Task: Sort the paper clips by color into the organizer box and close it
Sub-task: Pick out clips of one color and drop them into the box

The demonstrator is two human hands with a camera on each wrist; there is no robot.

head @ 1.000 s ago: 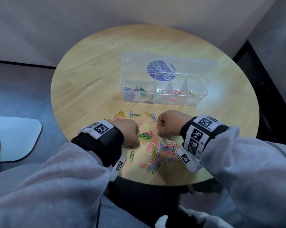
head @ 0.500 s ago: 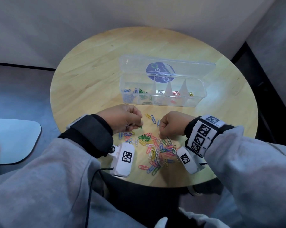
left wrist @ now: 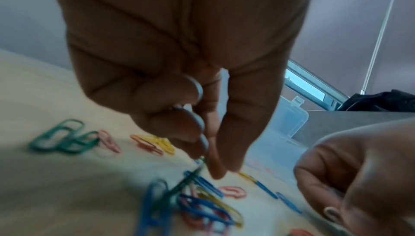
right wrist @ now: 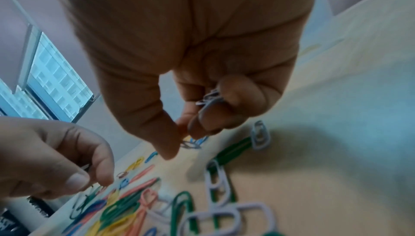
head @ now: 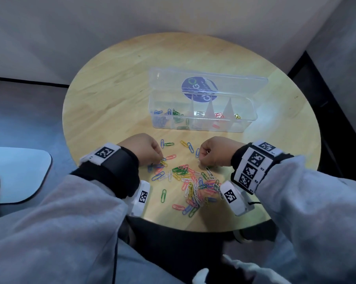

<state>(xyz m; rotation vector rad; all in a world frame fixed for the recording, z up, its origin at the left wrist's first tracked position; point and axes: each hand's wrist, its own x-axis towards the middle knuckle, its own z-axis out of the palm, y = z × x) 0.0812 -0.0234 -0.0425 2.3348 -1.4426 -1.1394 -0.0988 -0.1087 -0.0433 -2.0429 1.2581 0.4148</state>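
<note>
The clear organizer box (head: pixel 247 124) stands open at the table's far side, its lid (head: pixel 237 85) tilted back. Its compartments hold blue, green, white, red and yellow clips. A mixed pile of paper clips (head: pixel 193 182) lies near the front edge. My left hand (left wrist: pixel 211 161) is at the pile's left side, fingertips pinching a green paper clip (left wrist: pixel 184 182) that still touches the table. My right hand (right wrist: pixel 182 138) hovers over the pile's far right side. Its curled fingers hold white paper clips (right wrist: pixel 210 97) in the palm, thumb and forefinger close together.
The round wooden table (head: pixel 115 103) has loose clips (head: pixel 190 147) scattered between the hands and the box. A wall runs behind it, and a dark gap (head: pixel 320 95) lies to the right. A pale seat edge (head: pixel 19 173) sits to the left.
My left hand has turned palm down again and dropped to the clips at the pile's left edge. The right hand has barely moved.
</note>
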